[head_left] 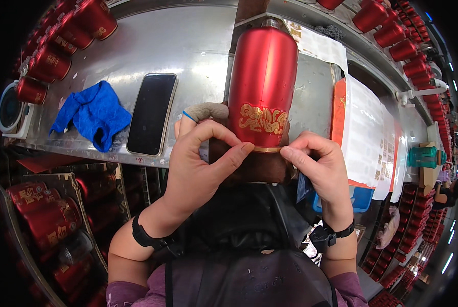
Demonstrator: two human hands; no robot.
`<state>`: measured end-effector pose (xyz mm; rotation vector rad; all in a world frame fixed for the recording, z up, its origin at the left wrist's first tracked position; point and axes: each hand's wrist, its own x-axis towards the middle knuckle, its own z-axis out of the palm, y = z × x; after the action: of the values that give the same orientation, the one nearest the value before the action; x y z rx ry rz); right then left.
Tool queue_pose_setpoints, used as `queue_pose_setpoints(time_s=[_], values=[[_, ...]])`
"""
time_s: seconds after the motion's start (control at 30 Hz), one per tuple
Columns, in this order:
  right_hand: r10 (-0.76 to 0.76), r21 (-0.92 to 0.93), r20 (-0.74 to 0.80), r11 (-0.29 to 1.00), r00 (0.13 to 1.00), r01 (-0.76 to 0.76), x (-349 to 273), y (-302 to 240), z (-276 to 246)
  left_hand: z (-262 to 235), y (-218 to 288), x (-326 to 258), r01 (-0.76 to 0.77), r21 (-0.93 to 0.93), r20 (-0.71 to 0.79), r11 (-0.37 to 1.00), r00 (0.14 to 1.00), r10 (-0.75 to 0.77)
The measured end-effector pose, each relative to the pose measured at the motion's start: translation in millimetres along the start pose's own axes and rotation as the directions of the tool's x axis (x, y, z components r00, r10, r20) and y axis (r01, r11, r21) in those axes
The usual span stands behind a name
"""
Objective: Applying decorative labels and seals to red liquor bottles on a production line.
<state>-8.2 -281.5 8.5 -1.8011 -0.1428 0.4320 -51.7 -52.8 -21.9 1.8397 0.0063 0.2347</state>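
Observation:
A glossy red metal bottle lies in front of me, its bare metal neck pointing away and its base toward me. Gold ornament decorates the lower part of its side, and a thin gold rim runs along the base. My left hand pinches at the left end of this rim with thumb and index finger. Another of its fingers, in a grey finger cover with a blue edge, rests against the bottle's side. At the rim's right end, my right hand pinches with thumb and curled index finger.
Left on the metal table lie a black phone and a crumpled blue cloth. Red bottles crowd the far left. At right are printed white sheets over an orange-red edge. Crates of red bottles stand lower left.

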Motion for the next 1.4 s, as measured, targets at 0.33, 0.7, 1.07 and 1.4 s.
queue_pose_setpoints(time_s=[0.33, 0.7, 1.07, 1.4], values=[[0.002, -0.003, -0.001, 1.0, 1.0, -0.002, 4, 3, 3, -4, -4, 1, 0.032, 0.01, 0.018, 0.999, 0.999, -0.032], [0.055, -0.014, 0.004, 0.998, 0.998, -0.055, 3, -2, 4, -9, -8, -1, 0.318, -0.315, 0.044, 0.894, 0.946, -0.321], [0.055, 0.045, 0.0, 0.997, 0.998, -0.055, 2, -1, 4, -4, -11, 2, 0.143, -0.082, 0.112, 0.986, 0.985, -0.133], [0.077, 0.02, -0.019, 0.997, 0.997, -0.076, 4, 0, 5, -24, -4, -6, -0.429, 0.244, 0.109, 0.87, 0.903, 0.415]])
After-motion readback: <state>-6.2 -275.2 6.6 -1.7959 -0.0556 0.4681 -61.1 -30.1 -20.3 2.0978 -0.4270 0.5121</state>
